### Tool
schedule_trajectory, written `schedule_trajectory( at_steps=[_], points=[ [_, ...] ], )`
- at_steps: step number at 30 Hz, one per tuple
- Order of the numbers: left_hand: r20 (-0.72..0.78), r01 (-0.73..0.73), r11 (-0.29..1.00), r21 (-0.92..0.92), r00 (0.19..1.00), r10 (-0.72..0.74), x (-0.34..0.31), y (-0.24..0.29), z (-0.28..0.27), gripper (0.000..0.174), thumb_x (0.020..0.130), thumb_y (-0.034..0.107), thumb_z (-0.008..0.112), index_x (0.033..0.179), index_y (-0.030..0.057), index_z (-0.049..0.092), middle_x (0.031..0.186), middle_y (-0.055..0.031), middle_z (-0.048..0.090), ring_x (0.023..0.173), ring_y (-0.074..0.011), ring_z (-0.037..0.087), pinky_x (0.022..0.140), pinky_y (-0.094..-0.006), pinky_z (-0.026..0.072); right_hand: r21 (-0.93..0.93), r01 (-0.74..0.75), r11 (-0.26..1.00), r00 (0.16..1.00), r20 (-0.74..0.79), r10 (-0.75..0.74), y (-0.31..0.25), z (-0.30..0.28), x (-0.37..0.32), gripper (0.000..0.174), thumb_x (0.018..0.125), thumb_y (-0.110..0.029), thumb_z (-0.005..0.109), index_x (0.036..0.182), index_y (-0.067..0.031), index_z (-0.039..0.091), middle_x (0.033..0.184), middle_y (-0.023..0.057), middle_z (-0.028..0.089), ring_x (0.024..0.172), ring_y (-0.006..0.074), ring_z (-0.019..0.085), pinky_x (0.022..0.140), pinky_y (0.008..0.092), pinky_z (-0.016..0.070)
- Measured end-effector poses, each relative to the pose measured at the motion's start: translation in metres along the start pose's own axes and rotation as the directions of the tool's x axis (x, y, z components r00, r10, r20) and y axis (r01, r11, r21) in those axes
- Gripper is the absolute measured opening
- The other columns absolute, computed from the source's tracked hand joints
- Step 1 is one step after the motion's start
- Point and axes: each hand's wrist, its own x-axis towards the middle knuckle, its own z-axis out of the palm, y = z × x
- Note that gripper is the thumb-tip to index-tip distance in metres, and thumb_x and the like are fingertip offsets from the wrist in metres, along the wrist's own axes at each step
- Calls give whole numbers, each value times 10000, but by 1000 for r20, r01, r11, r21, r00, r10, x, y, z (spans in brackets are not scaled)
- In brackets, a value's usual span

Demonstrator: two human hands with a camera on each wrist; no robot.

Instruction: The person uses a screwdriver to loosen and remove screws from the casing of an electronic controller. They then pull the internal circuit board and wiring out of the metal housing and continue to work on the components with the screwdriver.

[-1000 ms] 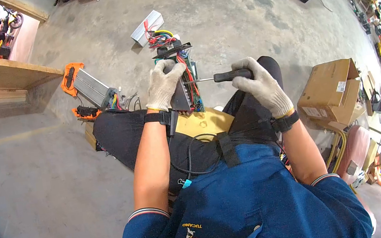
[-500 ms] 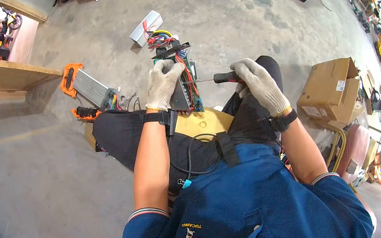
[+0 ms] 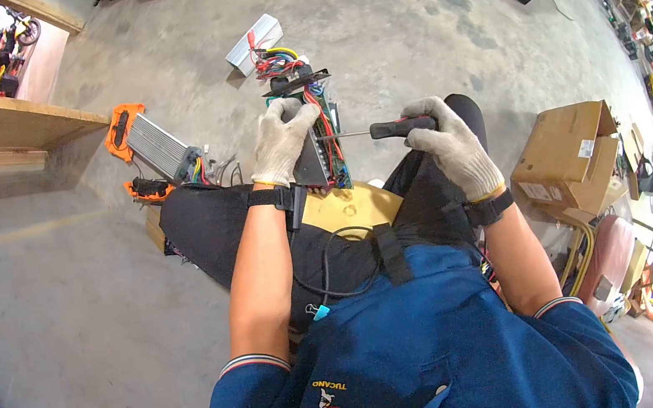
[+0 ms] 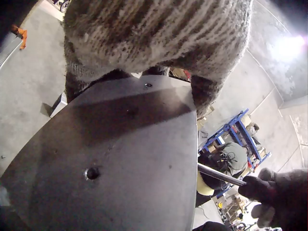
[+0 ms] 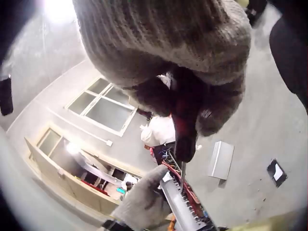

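Observation:
My gloved left hand (image 3: 281, 141) grips the upper end of an opened electronic unit (image 3: 310, 164), whose flat metal plate (image 4: 139, 144) fills much of the left wrist view. Red wires and a green board show along the unit's side. My gloved right hand (image 3: 453, 149) holds a screwdriver (image 3: 402, 127) by its dark handle, fingers curled round it. The shaft lies level, pointing left, and its tip meets the row of components along the unit's edge, as the right wrist view shows at the screwdriver (image 5: 185, 144). Whether the tip sits in a screw I cannot tell.
A silver metal casing (image 3: 254, 44) lies on the floor beyond the unit. To the left is a finned unit (image 3: 159, 147) with orange end pieces. A cardboard box (image 3: 563, 160) stands at the right, and a yellow board (image 3: 351, 209) lies between the legs.
The right hand's fingers loosened and shifted on the screwdriver handle, then curled round it again. The left hand keeps its grip on the unit, and the view has shifted slightly.

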Motion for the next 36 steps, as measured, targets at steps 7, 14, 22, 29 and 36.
schedule_trajectory(
  at_steps=[7,14,22,29,36],
  points=[
    [-8,-14,1000,-4,1000,14,2,-2,2,596,895,480,834,1241,1,750,1101,-128,766,1004,-224,712,897,-365,551,172,-255,952,967,64,247,-13,-1,-2,461,935,-202,747,1331,20,665,1103,91,701,988,157,668,917,297,542],
    [-25,2,998,-67,1000,-4,2,-3,3,561,859,453,850,1161,-13,770,1071,-148,772,973,-236,728,879,-373,565,194,-191,962,982,34,188,-11,3,-3,422,1002,-213,661,1345,33,650,1054,96,689,891,147,675,817,297,560],
    [-24,2,1000,26,1000,-1,-2,4,0,587,891,477,834,1227,2,755,1082,-118,766,980,-215,717,898,-363,556,143,0,990,1000,15,-2,10,9,2,415,1094,-304,606,1339,29,644,1031,95,674,796,130,674,747,278,575],
    [-15,5,1000,3,1000,-5,4,-6,2,586,891,461,837,1239,-2,747,1100,-124,765,989,-219,718,900,-356,557,292,-277,916,961,78,266,0,3,-1,367,1023,-197,704,1305,32,649,1042,85,667,863,135,673,747,270,564],
    [-11,10,1000,-13,1000,-10,3,-3,2,568,903,454,822,1233,-1,745,1099,-122,765,990,-222,724,899,-359,561,470,-231,852,970,47,237,-8,9,-3,372,988,-145,696,1312,30,647,1043,78,662,905,148,650,776,277,521]
  ],
)
